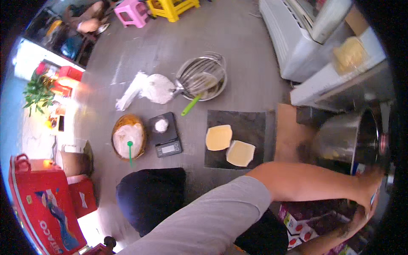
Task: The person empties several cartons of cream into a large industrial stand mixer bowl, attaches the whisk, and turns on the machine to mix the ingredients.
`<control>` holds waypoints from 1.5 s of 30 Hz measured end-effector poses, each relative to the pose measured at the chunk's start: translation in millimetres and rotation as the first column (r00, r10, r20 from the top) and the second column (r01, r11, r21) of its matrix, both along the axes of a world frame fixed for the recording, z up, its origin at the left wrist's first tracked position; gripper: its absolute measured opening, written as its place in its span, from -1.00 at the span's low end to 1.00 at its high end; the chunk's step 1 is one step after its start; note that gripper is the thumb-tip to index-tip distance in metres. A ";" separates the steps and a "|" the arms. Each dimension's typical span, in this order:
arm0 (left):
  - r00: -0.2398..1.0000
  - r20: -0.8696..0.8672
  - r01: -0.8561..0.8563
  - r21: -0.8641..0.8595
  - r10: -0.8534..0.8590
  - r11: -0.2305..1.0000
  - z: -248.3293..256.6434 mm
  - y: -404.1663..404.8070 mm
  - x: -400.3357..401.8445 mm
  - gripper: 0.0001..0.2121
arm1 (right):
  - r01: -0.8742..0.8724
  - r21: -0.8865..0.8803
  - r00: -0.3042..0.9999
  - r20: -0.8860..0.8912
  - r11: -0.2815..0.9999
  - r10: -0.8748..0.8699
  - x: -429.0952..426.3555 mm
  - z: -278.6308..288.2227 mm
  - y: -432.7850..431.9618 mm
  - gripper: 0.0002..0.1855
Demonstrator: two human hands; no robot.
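Both my arms reach to the far right. My left hand (369, 183), blurred, is beside a large steel mixing bowl (336, 137) lying on its side or tilted. Just below it is my right hand (361, 216). A thin pale-blue thing (373, 197) shows between them; its kind and who grips it are unclear. Left of my forearm, two pale yellow squarish slabs (219, 137) (240, 153) lie on a dark mat (255, 124). A digital kitchen scale (165, 135) bears a small dish of white powder (161, 125).
A basket (118, 121) holds a bag of white powder (127, 135) and a green spoon (130, 145). Beyond are a powder bag (157, 89) and a steel bowl (220, 91) with a balloon whisk (200, 78) and a green-handled spatula (191, 105). A red cooler bag (44, 204) stands left.
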State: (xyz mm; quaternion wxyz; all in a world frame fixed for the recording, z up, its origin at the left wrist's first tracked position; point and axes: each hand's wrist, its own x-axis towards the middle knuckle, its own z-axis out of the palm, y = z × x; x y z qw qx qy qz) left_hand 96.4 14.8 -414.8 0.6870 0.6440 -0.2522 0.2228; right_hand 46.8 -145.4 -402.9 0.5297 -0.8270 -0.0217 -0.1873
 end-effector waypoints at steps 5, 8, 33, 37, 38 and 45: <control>0.992 -0.050 0.117 0.069 -0.114 0.991 8.9 45.1 -12.8 -0.01 | 0.056 0.242 0.997 0.028 0.969 -0.065 -29.1 8.2 66.9 -0.43; 0.971 0.122 0.199 0.071 -0.206 0.977 21.2 74.6 -17.4 -0.12 | 0.106 0.107 0.954 0.269 0.989 -0.131 -42.3 16.4 93.0 -0.40; 0.466 0.741 -0.301 0.647 -0.483 0.701 -31.0 287.8 -152.1 -0.71 | -0.234 0.383 0.893 -0.280 0.894 0.353 -117.4 -79.8 165.4 -0.32; 0.883 0.469 -0.424 0.806 -0.008 0.413 -39.4 410.0 -186.9 -0.69 | -0.537 0.294 0.708 -0.353 0.790 0.612 -41.9 -139.0 262.5 -0.23; 0.916 0.367 -0.399 0.864 0.161 0.306 -35.3 433.6 -188.5 -0.65 | -0.552 0.262 0.706 -0.358 0.792 0.611 -24.6 -154.7 281.7 -0.21; 0.323 -0.566 -0.541 0.547 0.758 0.639 -126.8 548.0 -232.2 -0.73 | -0.674 0.122 0.658 -0.351 0.729 0.666 2.4 -258.1 376.9 -0.17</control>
